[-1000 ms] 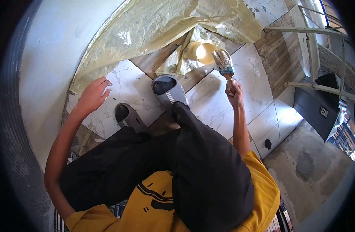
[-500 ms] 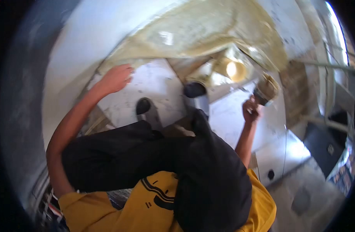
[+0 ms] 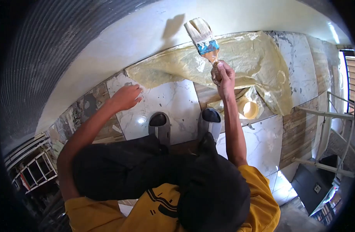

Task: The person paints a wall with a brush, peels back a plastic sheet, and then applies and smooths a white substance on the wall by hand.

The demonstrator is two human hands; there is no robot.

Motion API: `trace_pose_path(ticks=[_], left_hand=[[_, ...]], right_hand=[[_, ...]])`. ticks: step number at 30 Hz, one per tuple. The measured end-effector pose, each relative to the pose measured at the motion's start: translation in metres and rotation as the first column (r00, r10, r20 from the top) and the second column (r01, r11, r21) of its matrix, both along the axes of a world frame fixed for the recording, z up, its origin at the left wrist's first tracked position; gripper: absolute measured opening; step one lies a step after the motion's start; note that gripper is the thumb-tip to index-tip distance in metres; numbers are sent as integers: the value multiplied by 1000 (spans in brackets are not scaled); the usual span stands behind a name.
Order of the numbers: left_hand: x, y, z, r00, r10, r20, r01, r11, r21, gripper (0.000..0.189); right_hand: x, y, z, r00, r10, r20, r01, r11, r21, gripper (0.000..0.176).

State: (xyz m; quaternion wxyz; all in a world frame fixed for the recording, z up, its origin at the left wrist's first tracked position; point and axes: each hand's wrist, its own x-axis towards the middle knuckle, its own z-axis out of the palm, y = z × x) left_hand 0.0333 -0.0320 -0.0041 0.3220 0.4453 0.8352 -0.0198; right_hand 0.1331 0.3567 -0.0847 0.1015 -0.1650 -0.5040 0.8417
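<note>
My right hand (image 3: 223, 78) is wrapped round the wooden handle of a wide paintbrush (image 3: 207, 47). The brush has a blue, paint-spattered band, and its pale bristles point up toward the white wall (image 3: 142, 34). Its dark shadow falls on the wall to the left. My left hand (image 3: 127, 97) holds nothing; its fingers are loosely bent and apart, over the marbled floor tiles (image 3: 173, 96) near the left end of a yellowish plastic sheet (image 3: 239, 52). A round tub (image 3: 250, 110) with cream-coloured paint stands to the right of my right forearm.
The sheet lies wrinkled along the foot of the wall. My shoes (image 3: 158, 120) rest on the tiles. To the right stand a metal frame (image 3: 322, 120) and a black box-like object (image 3: 311, 185). A white rack (image 3: 40, 168) is at the lower left.
My right hand has carried the paintbrush from low on the right, beside the tub, up and left toward the wall. My left hand stays near the sheet's left end. The camera view has shifted.
</note>
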Motion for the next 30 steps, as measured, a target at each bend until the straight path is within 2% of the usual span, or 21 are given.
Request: trace_pose_path(ticks=[1,3,6,7,11,14,16,17,19,20,22,24,26,28,30], left_hand=[[5,-11,-2,1000,5,-7,-4,1000,10,34],[17,-32,-7,991,127,44,-123,989,-79,36],[36,-62,-28,986,160,51,-157,986,-49,31],[44,-66,-28,981,183,62,-183,983,5,30],[44,-52,-14,967,176,185,-174,984,-28,31],[26,-37,1,967,165,193,-169,986,1,30],[12,-31,7,977,165,137,-175,983,61,30],[6,-27,11,973,171,152,-182,982,58,30],[-4,-17,16,976,192,99,-203,973,107,29],[-4,-12,13,976,189,109,-200,974,102,29],[-4,-2,9,967,221,128,-238,962,134,29],[5,-2,0,974,159,162,-184,970,157,29],[14,-4,-5,976,103,193,-139,973,184,29],[21,3,2,968,110,225,-145,979,143,28],[26,0,3,959,167,230,-201,971,133,28]], right_hand=[[-6,-3,3,999,-4,-37,3,999,-39,24],[-19,-7,9,995,-26,-100,17,996,-85,25],[-40,-10,19,991,-49,-126,31,989,-141,24],[-47,-10,19,988,-43,-149,24,991,-132,24],[-57,-13,10,992,-33,-125,14,989,-148,23],[-22,-19,-27,998,-4,-70,-6,991,-137,24],[14,-28,-49,975,-192,111,204,973,-110,26],[23,-28,-58,974,-186,126,200,974,-107,26],[40,-28,-65,934,-349,72,320,911,262,22],[44,-28,-68,932,-352,83,320,910,262,22],[40,-22,-67,924,-377,64,310,837,451,22],[34,-16,-69,928,-363,88,282,836,470,27],[28,-11,-77,925,-366,102,182,662,727,32],[22,-12,-79,919,-379,107,175,637,751,34],[20,-13,-81,925,-372,81,145,540,829,34]])
